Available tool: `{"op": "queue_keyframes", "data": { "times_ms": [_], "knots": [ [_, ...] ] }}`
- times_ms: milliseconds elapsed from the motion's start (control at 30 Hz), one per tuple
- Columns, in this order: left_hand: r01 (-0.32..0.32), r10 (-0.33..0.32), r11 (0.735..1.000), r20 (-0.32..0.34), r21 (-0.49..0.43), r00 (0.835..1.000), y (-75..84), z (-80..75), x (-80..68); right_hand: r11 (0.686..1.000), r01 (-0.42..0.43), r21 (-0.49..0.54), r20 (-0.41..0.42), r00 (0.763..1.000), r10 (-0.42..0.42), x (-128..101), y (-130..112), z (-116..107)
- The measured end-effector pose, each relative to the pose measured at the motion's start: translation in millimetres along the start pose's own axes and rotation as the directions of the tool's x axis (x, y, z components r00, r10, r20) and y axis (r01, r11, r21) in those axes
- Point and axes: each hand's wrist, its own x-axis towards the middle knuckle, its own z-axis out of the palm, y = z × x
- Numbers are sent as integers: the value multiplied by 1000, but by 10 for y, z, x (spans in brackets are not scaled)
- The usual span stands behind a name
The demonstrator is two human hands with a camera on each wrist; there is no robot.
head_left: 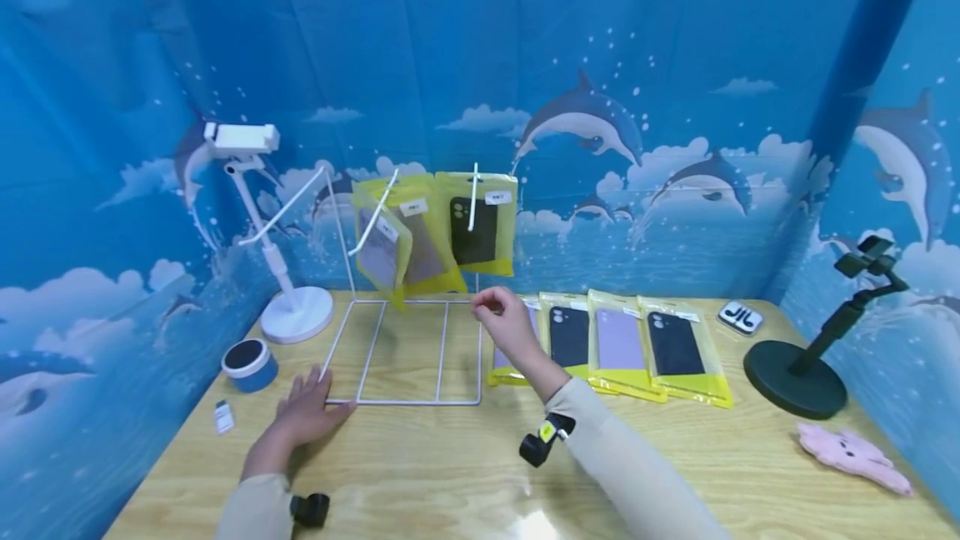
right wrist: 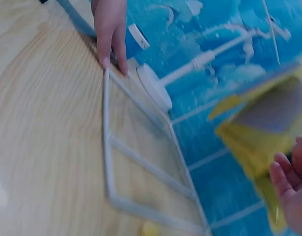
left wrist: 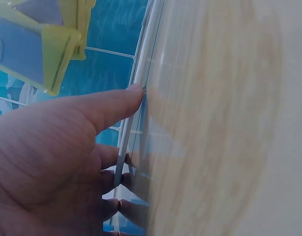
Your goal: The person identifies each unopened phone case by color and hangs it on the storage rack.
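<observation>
A white wire display rack (head_left: pixel 420 402) stands on the table. My left hand (head_left: pixel 307 409) rests at its front left corner, fingers spread, thumb (left wrist: pixel 119 105) against the base bar in the left wrist view. From the rack's hooks hang yellow-edged clear pouches: a black phone case (head_left: pixel 474 242) on the right hook, two purple phone cases (head_left: pixel 380 252) on the middle one. The left hook (head_left: pixel 285 205) is bare. Below the right hook hovers my right hand (head_left: pixel 510 323), its fingers loosely curled with nothing visible between them.
Several pouched phone cases (head_left: pixel 618 338) lie in a row right of the rack. At left are a white phone stand (head_left: pixel 297 315), a blue jar (head_left: pixel 251 367) and a small white item (head_left: pixel 223 417). A black stand (head_left: pixel 795 377), a pink plush toy (head_left: pixel 853 452) and a square case (head_left: pixel 741 317) sit at right.
</observation>
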Motion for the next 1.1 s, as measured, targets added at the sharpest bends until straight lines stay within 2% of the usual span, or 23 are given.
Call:
{"op": "queue_keyframes", "data": {
  "times_ms": [67,133,233,400,533,633,733,800,900,967,1100],
  "knots": [
    [-4,4,1000,-6,2,1000,1,5,-7,992,-109,61,22,994,108,-66,94,-143],
    [-3,3,1000,-9,4,1000,0,8,-8,972,-210,104,30,978,208,-139,188,-304],
    [6,-6,1000,-4,4,1000,-10,11,3,943,-301,140,39,954,298,-263,312,-579],
    [17,-17,1000,0,8,1000,-18,8,19,924,-351,154,36,936,349,-472,477,-1060],
    [21,-21,1000,0,5,1000,-4,6,12,921,-376,103,51,926,373,-619,535,-1463],
    [22,-22,1000,0,0,1000,7,6,1,930,-368,5,37,929,368,-695,528,-1762],
    [17,-17,1000,0,-2,1000,8,4,-13,929,-345,-134,-43,938,343,-741,518,-2029],
    [15,-15,1000,-2,-4,1000,7,-2,-21,903,-348,-251,-116,937,329,-757,525,-2181],
    [12,-12,1000,0,-7,1000,10,0,-18,840,-393,-374,-218,918,332,-784,561,-2379],
    [12,-12,1000,1,-10,1000,8,5,-14,799,-434,-416,-253,899,357,-797,601,-2486],
    [8,-8,1000,1,-8,1000,4,4,-12,736,-504,-453,-283,864,417,-791,706,-2631]
  ]
}}
